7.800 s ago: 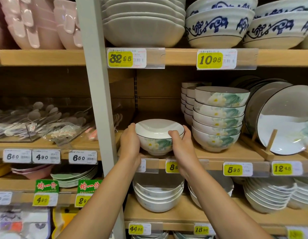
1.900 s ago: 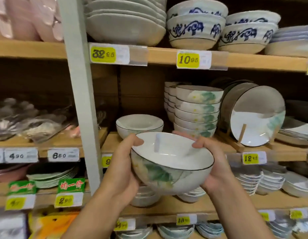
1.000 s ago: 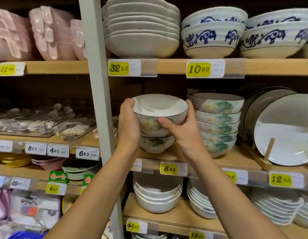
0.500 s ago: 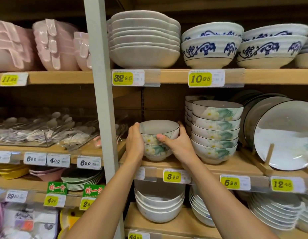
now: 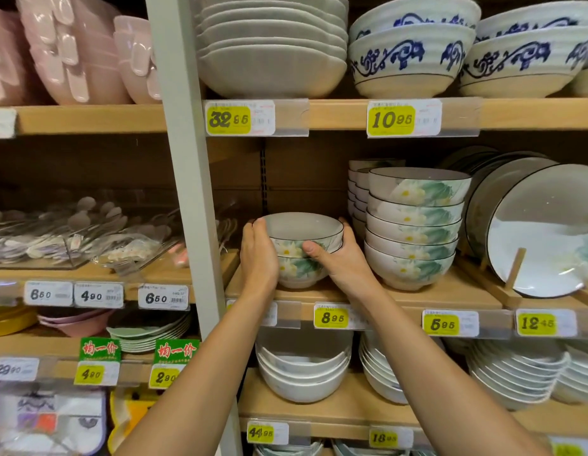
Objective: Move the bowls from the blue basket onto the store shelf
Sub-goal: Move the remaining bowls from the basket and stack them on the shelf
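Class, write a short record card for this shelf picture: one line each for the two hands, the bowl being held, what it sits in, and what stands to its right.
left hand: grips the left side of the top bowl
right hand: grips its right side, thumb across the front
top bowl: upright, nested in the lower bowl
lower bowl: stands on the shelf, above the 8.95 tag
to the right: stack of five floral bowls, then plates propped on a stand
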Demonstrator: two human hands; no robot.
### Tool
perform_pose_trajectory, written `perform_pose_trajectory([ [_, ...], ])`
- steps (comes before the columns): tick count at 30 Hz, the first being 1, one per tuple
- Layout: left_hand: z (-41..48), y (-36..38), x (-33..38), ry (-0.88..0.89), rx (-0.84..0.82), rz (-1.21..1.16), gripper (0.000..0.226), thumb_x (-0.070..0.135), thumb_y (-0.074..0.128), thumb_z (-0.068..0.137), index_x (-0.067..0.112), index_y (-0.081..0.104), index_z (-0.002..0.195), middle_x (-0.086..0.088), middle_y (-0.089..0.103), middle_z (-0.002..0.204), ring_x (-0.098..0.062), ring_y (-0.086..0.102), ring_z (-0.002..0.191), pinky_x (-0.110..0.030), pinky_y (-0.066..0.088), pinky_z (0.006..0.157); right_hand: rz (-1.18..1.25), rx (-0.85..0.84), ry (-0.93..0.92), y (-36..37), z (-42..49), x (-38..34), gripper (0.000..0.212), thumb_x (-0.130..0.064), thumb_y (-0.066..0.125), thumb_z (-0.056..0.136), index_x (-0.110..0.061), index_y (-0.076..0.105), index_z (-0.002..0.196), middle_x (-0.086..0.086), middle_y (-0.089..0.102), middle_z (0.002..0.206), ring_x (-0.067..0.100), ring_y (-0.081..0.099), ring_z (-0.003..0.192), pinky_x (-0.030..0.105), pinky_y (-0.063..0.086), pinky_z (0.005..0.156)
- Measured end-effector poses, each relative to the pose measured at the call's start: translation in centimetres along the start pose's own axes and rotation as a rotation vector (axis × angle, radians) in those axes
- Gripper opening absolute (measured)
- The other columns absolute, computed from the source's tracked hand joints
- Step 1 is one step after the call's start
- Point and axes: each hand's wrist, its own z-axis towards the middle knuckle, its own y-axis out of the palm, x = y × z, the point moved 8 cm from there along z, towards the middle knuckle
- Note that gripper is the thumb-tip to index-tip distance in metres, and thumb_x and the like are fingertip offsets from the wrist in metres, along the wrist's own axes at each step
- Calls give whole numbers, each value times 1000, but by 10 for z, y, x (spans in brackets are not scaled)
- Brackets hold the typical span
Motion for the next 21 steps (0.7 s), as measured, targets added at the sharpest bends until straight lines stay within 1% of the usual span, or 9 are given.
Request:
perform_pose_trajectory([
  [3, -1, 2, -2, -29, -18, -54, 61, 61, 27, 77, 26, 54, 119, -4, 62, 116, -22, 58, 108, -49, 44, 100, -20, -2, 16, 1, -2, -2, 120, -60, 82, 53, -19, 24, 149, -8, 57, 131, 4, 54, 120, 29, 45, 104],
  [6, 1, 3, -8, -93, -49, -102, 84, 69, 28, 69, 25, 45, 139, -6, 56, 134, -25, 51, 124, -49, 39, 107, -49, -1, 40, 2, -6, -5, 120, -59, 80, 57, -15, 19, 151, -4, 54, 137, 11, 52, 125, 40, 44, 107],
  [7, 1, 3, -9, -103, -63, -119, 89, 70, 28, 66, 25, 43, 142, -6, 54, 138, -26, 50, 127, -49, 37, 109, -71, 5, 42, 1, -8, -7, 120, -61, 78, 58, -15, 18, 151, -4, 53, 139, 11, 50, 127, 40, 43, 107],
  [10, -10, -4, -11, -101, -86, -140, 93, 71, 29, 64, 25, 42, 143, -4, 53, 141, -23, 48, 130, -47, 36, 110, -144, 64, 24, -2, -20, -12, 120, -67, 68, 62, -19, 9, 155, -6, 36, 153, 7, 36, 137, 29, 33, 113],
  [12, -24, -9, -17, -100, -122, -176, 89, 70, 32, 67, 27, 41, 144, -1, 51, 143, -19, 46, 131, -46, 36, 111, -171, 143, 17, -5, -31, -16, 115, -71, 59, 65, -22, 9, 155, -5, 26, 158, 9, 28, 142, 29, 28, 115],
  [15, -47, -15, -21, -62, -192, -214, 70, 61, 33, 86, 27, 36, 147, 7, 41, 149, -10, 39, 136, -38, 29, 115, -108, 248, -16, -9, -52, -23, 96, -68, 53, 74, -27, 19, 153, -8, 29, 156, 3, 30, 137, 17, 30, 102],
  [17, -67, -25, -13, -20, -193, -225, 53, 50, 30, 98, 30, 34, 147, 16, 41, 142, 0, 38, 129, -27, 28, 110, -35, 286, -33, -12, -70, -28, 75, -61, 52, 84, -31, 30, 149, -12, 39, 149, -1, 37, 132, 13, 33, 97],
  [19, -90, -36, -1, 6, -225, -228, 45, 47, 29, 101, 34, 39, 142, 20, 47, 130, 5, 44, 119, -23, 32, 102, 54, 310, -57, -15, -89, -31, 52, -51, 53, 90, -36, 44, 139, -18, 50, 137, -2, 46, 126, 23, 41, 103],
  [21, -110, -47, 8, 24, -273, -218, 39, 44, 27, 101, 33, 50, 131, 17, 55, 128, 5, 52, 116, -25, 38, 100, 125, 334, -64, -17, -108, -34, 28, -44, 53, 93, -42, 56, 121, -18, 60, 126, 2, 55, 120, 35, 45, 104],
])
